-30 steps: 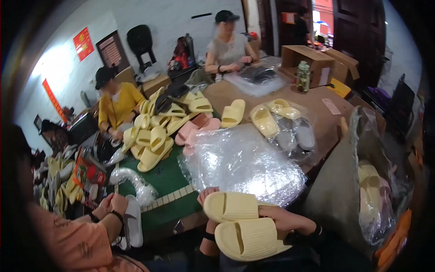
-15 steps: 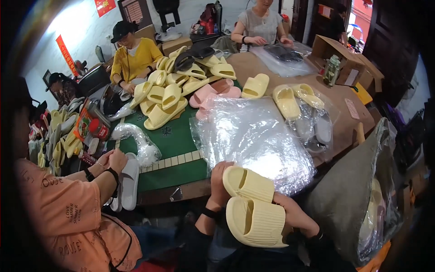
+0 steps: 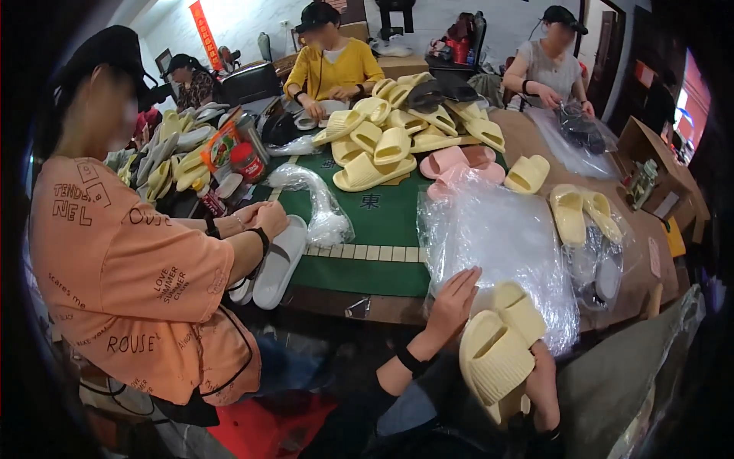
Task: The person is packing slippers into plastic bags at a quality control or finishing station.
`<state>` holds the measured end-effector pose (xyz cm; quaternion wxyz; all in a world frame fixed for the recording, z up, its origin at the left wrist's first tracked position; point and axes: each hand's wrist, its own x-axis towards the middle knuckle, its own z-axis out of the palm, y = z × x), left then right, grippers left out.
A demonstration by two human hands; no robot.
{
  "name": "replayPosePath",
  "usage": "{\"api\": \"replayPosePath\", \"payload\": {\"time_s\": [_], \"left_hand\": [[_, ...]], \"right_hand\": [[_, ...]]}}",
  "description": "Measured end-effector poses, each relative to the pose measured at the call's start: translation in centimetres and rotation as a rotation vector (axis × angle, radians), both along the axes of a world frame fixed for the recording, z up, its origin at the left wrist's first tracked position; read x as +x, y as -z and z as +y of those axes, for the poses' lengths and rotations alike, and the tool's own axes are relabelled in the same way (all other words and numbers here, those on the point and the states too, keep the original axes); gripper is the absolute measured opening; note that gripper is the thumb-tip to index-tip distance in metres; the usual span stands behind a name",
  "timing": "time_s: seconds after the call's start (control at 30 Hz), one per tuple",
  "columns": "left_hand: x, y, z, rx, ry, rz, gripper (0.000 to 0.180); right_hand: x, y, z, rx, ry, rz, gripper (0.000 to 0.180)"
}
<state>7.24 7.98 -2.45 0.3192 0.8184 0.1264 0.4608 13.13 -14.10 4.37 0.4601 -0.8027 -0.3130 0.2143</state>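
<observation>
Fingers (image 3: 463, 281) straight, the left hand (image 3: 446, 314) stretches flat at the near edge of clear bags (image 3: 505, 237), touching or not, I cannot tell; just right of it, the right hand (image 3: 543, 379) grips yellow slippers (image 3: 498, 361)! Ahead of the left hand lie pink slippers (image 3: 445, 160) and, farther left, a yellow heap (image 3: 391, 145).

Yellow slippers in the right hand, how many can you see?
2: the nearer slipper is in front, and the farther slipper is just beyond it, both held by the right hand. Any more underneath could be hidden.
</observation>
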Motion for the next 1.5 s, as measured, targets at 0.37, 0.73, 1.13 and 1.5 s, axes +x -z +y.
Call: {"api": "replayPosePath", "payload": {"time_s": [0.37, 0.73, 1.13, 1.5], "left_hand": [[-0.8, -2.6, -2.3, 0.105, 0.29, 0.077, 0.049], [-0.9, -1.1, -3.4, -0.014, 0.223, -0.096, 0.065], [1.2, 6.1, -1.1, -0.807, 0.366, 0.045, 0.061], [0.5, 5.0, -0.8, -1.028, 0.435, -0.088, 0.068]], "right_hand": [[4.0, 3.5, 1.8, 0.066, 0.218, -0.122, 0.033], [6.6, 4.3, 7.3, 0.195, 0.351, -0.201, 0.031], [11.4, 9.2, 9.6, 0.18, 0.325, -0.246, 0.046], [5.9, 8.7, 7.8, 0.279, 0.057, -0.322, 0.055]]}}
